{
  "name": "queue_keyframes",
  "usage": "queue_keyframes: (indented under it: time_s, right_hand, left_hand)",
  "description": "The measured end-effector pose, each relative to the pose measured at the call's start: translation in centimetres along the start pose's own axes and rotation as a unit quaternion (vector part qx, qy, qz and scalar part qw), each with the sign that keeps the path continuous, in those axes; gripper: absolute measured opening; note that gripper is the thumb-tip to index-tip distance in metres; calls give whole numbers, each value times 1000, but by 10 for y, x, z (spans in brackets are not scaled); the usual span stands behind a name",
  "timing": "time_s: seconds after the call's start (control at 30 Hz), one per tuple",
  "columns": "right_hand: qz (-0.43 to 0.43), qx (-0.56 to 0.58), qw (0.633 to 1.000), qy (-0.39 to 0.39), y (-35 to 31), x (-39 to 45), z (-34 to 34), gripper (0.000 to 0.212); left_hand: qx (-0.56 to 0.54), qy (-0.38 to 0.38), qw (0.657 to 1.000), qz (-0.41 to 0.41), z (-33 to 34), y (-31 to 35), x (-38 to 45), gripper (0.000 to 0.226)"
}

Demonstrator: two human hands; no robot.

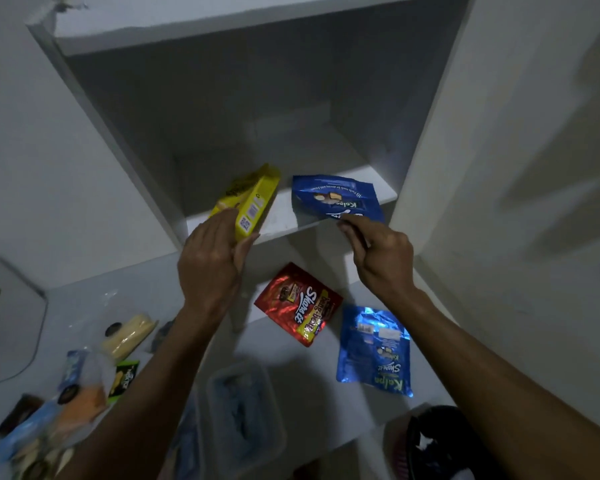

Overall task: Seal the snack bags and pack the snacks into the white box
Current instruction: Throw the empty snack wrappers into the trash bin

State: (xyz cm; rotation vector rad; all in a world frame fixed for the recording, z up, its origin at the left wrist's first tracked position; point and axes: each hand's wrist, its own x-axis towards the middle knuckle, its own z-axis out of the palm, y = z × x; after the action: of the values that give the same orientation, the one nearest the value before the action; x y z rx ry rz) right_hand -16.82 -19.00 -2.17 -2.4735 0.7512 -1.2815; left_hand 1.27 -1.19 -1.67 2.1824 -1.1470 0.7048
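Left hand (pixel 211 261) fingers curl round yellow packet (pixel 248 202); right hand (pixel 378 258) fingertips pinch blue bag (pixel 336 199) bottom edge; red bag (pixel 298 304) below both hands.

Home storage corner, mine: white built-in shelf niche (pixel 291 216) in plastered wall; below it, my counter (pixel 84 306) strewn with snack packets (pixel 298 304).
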Motion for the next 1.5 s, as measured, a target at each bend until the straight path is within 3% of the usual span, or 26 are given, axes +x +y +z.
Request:
queue_keyframes:
  time_s: [0.2, 0.37, 0.57, 0.7, 0.77, 0.97, 1.13, 1.5]
  right_hand:
    - [72, 102, 987, 105, -4, -16, -81, 19]
    - [169, 118, 968, 144, 24, -70, -177, 16]
    - [335, 54, 925, 169, 90, -178, -261, 19]
    - [455, -12, 880, 138, 125, -256, -290, 22]
    - [515, -44, 850, 106, 137, -290, -294, 23]
    - [632, -88, 768, 54, 160, -363, -278, 27]
    - [690, -102, 715, 34, 196, -401, -239, 28]
    - [753, -86, 652, 3, 267, -454, -182, 32]
  left_hand:
    - [-107, 46, 993, -32, -41, 77, -10, 49]
    - [-212, 49, 974, -69, -53, 158, -51, 40]
    - [-280, -68, 953, -98, -29, 267, -124, 33]
    - [-277, -190, 934, -123, 11, 318, -184, 31]
    - [-267, -248, 922, -134, 33, 334, -218, 35]
    - [-270, -337, 897, -97, 88, 374, -294, 13]
    - [-197, -457, 856, -138, 143, 384, -341, 31]
    - [-211, -533, 799, -180, 230, 406, -392, 64]
